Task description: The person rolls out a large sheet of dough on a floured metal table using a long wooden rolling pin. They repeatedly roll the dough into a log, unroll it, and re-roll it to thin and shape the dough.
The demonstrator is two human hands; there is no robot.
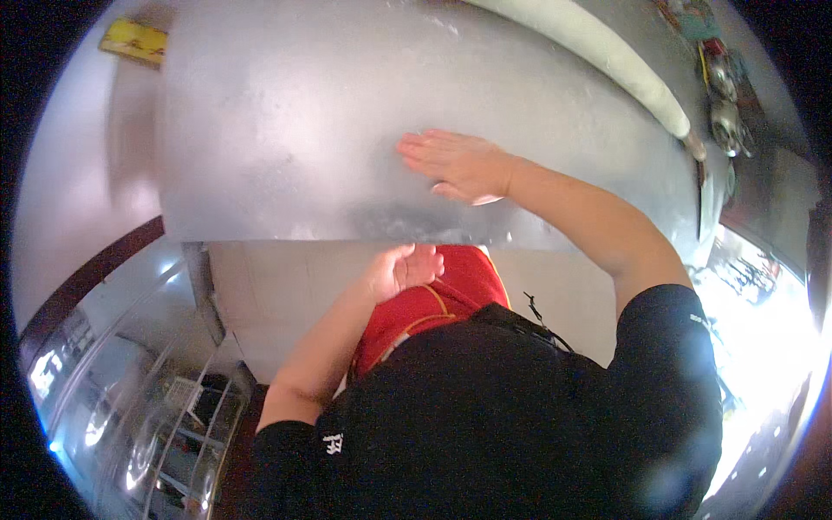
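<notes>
My right hand [458, 166] is stretched flat over the bare metal tabletop [312, 130], its fingers extended side by side and holding nothing. Whether its underside touches the metal, I cannot tell. My left hand [409, 268] is at the table's front edge, palm partly showing, fingers slightly bent and empty. Behind it is red cloth with yellow trim [471, 273] at my waist. Along the far right part of the table lies a long whitish roll [604, 49]; its material is not clear. Near its end is a wooden handle [695, 146], with a flat blade [706, 208] close by.
Metal containers [725, 120] and other blurred items stand beyond the table's right side. A yellow printed item [134, 42] is at the upper left. Glossy shelving [175, 416] with things inside stands at the lower left. Pale floor [260, 299] shows below the table edge.
</notes>
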